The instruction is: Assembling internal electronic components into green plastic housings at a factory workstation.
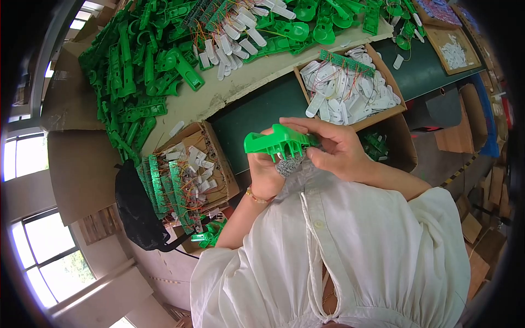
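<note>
In front of my chest I hold a green plastic shell (pixel 268 143) with ribs and posts along its lower side. My left hand (pixel 264 177) is closed round it from below and behind, partly hidden by the shell. My right hand (pixel 342 152) grips its right end, thumb and fingers pinched together there. Whether a small part sits between those fingertips I cannot make out. A grey speckled, rounded piece (pixel 289 166) shows just under the shell, beside my left hand.
A large heap of green plastic shells (pixel 126 71) covers the far left. White parts and green circuit boards with wires fill a cardboard box (pixel 402 104) at right and another box (pixel 227 177) at left. A black mesh bag (pixel 134 210) hangs at the left.
</note>
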{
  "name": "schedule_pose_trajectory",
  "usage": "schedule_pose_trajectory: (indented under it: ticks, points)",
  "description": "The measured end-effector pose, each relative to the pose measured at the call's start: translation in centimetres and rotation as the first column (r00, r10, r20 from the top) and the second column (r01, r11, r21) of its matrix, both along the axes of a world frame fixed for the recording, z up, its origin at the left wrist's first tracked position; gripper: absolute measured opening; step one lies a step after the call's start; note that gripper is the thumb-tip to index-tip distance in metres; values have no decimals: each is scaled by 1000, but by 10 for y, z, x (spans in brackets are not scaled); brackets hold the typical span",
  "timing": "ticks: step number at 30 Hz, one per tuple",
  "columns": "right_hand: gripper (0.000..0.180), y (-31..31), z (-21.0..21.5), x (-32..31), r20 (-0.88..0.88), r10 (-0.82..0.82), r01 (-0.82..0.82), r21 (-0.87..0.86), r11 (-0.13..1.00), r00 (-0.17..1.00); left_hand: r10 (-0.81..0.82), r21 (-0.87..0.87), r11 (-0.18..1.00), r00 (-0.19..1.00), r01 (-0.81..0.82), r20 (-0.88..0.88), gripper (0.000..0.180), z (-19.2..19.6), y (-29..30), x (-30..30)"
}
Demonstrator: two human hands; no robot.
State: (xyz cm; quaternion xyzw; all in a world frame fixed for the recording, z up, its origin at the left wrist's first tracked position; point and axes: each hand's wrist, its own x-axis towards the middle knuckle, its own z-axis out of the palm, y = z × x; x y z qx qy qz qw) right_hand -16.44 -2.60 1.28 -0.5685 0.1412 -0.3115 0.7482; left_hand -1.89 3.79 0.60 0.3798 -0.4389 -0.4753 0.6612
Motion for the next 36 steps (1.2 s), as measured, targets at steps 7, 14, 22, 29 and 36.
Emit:
schedule_pose_trajectory:
  ticks: [7,14,22,29,36]
  points:
    - [52,-2,4,-7,-192,-11,-37,-245,969,981,-18,-48,999,997,14,-75,25,-6,0,-3]
    - [50,2,0,-4,-142,-123,76,-298,951,982,47,67,997,998,-44,-51,30,-7,7,-3]
    - [38,8,-5,4,-128,-272,237,-236,942,954,122,83,990,989,-115,-83,36,-7,8,-11]
    - [36,5,-15,3,-29,-173,169,-120,978,984,75,37,997,988,-70,-135,39,-17,4,-8]
    - [40,6,-18,6,-159,-293,232,-320,919,943,142,104,986,980,-128,-143,41,-17,2,-13]
